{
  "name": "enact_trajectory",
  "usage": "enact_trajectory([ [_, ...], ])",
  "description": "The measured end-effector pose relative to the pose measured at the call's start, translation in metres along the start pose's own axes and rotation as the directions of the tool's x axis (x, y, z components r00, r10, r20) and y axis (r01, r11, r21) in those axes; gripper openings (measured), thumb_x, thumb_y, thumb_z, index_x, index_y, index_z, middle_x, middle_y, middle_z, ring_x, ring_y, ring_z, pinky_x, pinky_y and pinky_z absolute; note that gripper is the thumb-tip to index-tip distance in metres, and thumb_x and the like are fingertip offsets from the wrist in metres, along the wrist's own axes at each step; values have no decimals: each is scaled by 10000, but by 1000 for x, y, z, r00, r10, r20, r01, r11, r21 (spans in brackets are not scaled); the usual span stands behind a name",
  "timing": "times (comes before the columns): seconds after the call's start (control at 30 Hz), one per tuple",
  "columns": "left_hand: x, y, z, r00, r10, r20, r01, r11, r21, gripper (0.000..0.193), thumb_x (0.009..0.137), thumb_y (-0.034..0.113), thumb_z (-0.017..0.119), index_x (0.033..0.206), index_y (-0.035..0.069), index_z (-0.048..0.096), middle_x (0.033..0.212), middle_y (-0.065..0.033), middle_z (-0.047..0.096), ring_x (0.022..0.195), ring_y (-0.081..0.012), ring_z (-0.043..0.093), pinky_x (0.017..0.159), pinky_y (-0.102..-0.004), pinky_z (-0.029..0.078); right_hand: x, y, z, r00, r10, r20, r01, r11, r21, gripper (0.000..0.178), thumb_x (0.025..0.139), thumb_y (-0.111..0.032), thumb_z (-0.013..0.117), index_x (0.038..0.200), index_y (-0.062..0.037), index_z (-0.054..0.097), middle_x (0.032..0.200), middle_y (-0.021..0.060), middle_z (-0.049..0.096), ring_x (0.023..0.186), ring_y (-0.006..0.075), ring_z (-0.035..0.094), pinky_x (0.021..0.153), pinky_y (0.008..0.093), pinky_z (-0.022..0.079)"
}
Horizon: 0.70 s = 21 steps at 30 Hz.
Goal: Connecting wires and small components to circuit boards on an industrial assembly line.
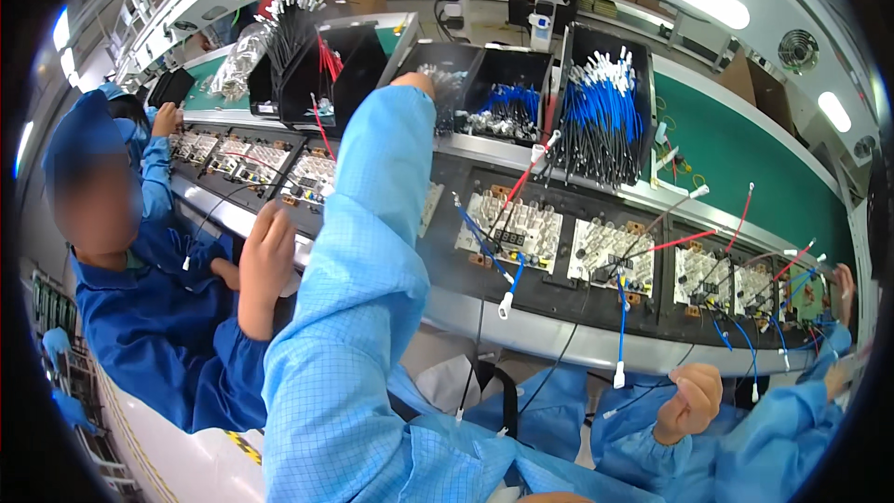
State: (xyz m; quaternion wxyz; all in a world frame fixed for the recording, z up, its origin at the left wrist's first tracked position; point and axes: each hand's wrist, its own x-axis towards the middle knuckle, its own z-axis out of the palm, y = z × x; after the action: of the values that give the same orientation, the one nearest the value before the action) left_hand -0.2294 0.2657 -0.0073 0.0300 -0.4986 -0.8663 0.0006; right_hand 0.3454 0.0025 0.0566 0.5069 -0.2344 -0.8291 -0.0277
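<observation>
My left arm in its light blue checked sleeve stretches up across the line. At its end my left hand [415, 84] dips into a black bin [445, 54] of small pale parts; its fingers are hidden behind the sleeve and wrist. A sliver of skin at the bottom edge seems to be my right hand [555, 498], its fingers out of sight. Before me on the dark track sits a pale circuit board [509, 231] with a small display, and red, black and blue leads rise from it. A second similar board [612, 256] sits just to its right.
Beside my hand stand a bin of blue-and-silver parts [507, 107] and one of blue and black leads [601, 112]. A co-worker in dark blue [158, 317] is close at left; another person's hand [691, 402] is at right. Loose leads overhang the metal rail [559, 340].
</observation>
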Motion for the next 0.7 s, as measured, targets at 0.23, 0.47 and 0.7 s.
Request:
enact_trajectory([
  [0.23, 4, -17, 15, 1000, -4, 11, 4, 999, 41, 265, 911, 166, 504, 1071, 57, 686, 1088, -150, 673, 1029, -304, 646, 851, -402, 521, -1, -9, 7, 1000, -5, -8, 5, 1000, 2, 181, 694, 29, 559, 844, -68, 584, 693, 75, 632, 563, 230, 604, 492, 306, 458],
  [0.47, -52, 14, -44, 996, -10, -85, 14, 999, 51, 240, 886, 144, 529, 1034, 61, 698, 1037, -140, 689, 974, -298, 667, 823, -394, 534, -7, -5, -3, 999, 28, 21, -28, 999, 14, 185, 693, 31, 558, 849, -63, 591, 703, 75, 627, 589, 231, 609, 506, 308, 462],
  [0.7, -26, 18, -29, 965, 38, -260, -14, 996, 91, 172, 833, 185, 595, 889, 105, 736, 916, -105, 714, 878, -266, 695, 709, -386, 546, -17, 0, 3, 997, 8, 79, -10, 1000, 23, 115, 829, 10, 504, 919, -31, 564, 702, 116, 600, 594, 263, 571, 539, 348, 456],
])
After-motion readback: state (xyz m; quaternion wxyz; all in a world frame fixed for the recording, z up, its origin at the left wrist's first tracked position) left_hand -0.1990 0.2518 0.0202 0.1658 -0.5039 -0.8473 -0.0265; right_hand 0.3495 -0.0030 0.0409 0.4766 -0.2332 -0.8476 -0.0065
